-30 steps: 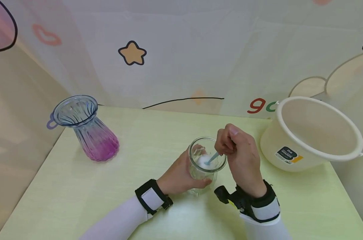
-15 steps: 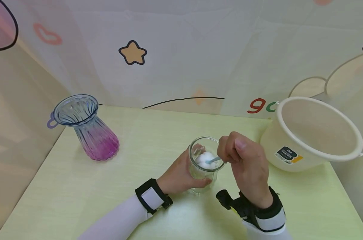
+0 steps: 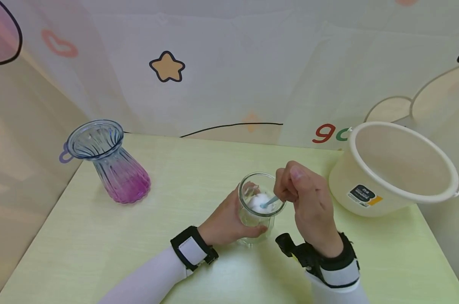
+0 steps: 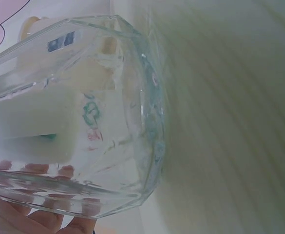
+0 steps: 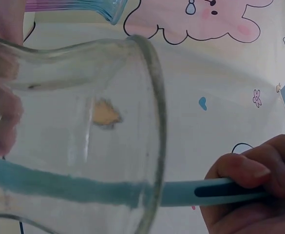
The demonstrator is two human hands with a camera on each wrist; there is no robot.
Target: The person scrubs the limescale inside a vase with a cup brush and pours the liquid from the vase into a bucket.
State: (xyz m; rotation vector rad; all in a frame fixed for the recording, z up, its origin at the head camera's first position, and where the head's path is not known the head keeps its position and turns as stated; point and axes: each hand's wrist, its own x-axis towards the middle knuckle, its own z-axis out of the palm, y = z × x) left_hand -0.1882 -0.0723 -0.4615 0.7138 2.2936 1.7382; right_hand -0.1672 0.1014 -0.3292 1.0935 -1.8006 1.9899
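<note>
In the head view, my left hand (image 3: 225, 223) grips a clear glass jar (image 3: 247, 218) from its left side, thumb along the front. The jar leans with its mouth up towards me. My right hand (image 3: 311, 202) pinches the light-blue handle (image 3: 270, 201) of a bottle brush, close outside the rim. The brush's white sponge head (image 3: 257, 203) sits inside the jar. Through the faceted glass (image 4: 154, 117) in the left wrist view, the pale head (image 4: 30, 126) shows above the base. The right wrist view has the handle (image 5: 179, 193) passing through the jar's mouth.
A ribbed vase (image 3: 125, 177), blue above and pink below, stands at the left of the table (image 3: 168, 169). On the right is a cream bucket (image 3: 343, 185) with a label. A printed cloth (image 3: 229, 76) hangs behind the table.
My right hand has shifted down and right, then partly back up and left, the brush handle tilting with it inside the jar. My left hand and the jar have stayed in place.
</note>
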